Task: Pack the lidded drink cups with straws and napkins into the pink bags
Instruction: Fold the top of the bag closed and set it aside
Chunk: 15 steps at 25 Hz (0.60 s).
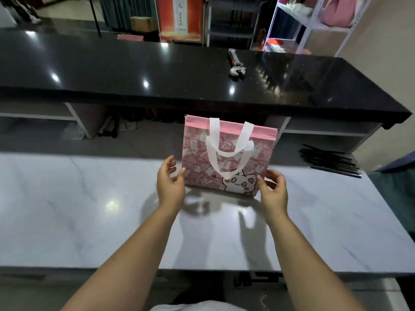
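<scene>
Pink cat-print tote bag [226, 153], white handles, stood upright on marble counter [89, 209]. Left hand [170, 180] and right hand [272, 189] flanked it, open, holding nothing. Black straws [330, 161] lay right.

One pink bag [226, 153] with two white handles [226, 151], one adjustable wrench [235, 66], two hands, and a bundle of perhaps ten black straws [330, 160].

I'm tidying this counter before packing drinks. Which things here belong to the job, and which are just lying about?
For the job:
- pink bag, standing on the white counter, left hand and right hand at its lower corners
- black straws, piled at the counter's far right

Lying about:
- wrench on the black counter
- cardboard box far behind

No cups or napkins in view.
</scene>
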### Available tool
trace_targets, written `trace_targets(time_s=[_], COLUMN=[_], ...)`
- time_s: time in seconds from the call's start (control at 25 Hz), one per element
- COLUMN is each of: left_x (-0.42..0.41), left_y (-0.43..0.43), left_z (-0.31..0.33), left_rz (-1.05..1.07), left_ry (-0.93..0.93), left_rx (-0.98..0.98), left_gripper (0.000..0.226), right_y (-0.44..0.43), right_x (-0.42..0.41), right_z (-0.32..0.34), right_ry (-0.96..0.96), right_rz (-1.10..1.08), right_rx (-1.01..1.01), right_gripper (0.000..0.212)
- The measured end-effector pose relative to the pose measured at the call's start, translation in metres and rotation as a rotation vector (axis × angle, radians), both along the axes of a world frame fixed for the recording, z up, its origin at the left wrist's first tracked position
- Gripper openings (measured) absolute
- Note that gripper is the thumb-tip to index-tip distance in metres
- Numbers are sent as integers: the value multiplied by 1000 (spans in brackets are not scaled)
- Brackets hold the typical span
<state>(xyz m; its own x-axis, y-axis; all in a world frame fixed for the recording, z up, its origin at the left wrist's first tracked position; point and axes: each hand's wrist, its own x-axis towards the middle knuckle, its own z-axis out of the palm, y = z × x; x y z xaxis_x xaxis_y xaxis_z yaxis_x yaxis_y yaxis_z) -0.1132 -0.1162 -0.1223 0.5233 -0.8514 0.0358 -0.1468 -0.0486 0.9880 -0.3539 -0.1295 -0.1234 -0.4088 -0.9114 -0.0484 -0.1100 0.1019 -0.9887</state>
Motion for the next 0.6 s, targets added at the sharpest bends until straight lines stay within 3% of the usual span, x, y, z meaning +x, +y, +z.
trace_targets(time_s=[0.2,0.36,0.6], left_x=[9,27,93], left_y=[-27,-18,66], left_z=[13,29,76], left_rz=[-27,48,439], left_ry=[-25,110,233], left_rx=[79,55,-81], left_gripper=[11,14,13], right_y=[-13,-32,-46], right_x=[3,11,110], right_z=[13,41,85], right_ry=[-64,-179,-321], right_rz=[-4,124,511], right_rx=[2,-1,11], right_gripper=[12,13,10])
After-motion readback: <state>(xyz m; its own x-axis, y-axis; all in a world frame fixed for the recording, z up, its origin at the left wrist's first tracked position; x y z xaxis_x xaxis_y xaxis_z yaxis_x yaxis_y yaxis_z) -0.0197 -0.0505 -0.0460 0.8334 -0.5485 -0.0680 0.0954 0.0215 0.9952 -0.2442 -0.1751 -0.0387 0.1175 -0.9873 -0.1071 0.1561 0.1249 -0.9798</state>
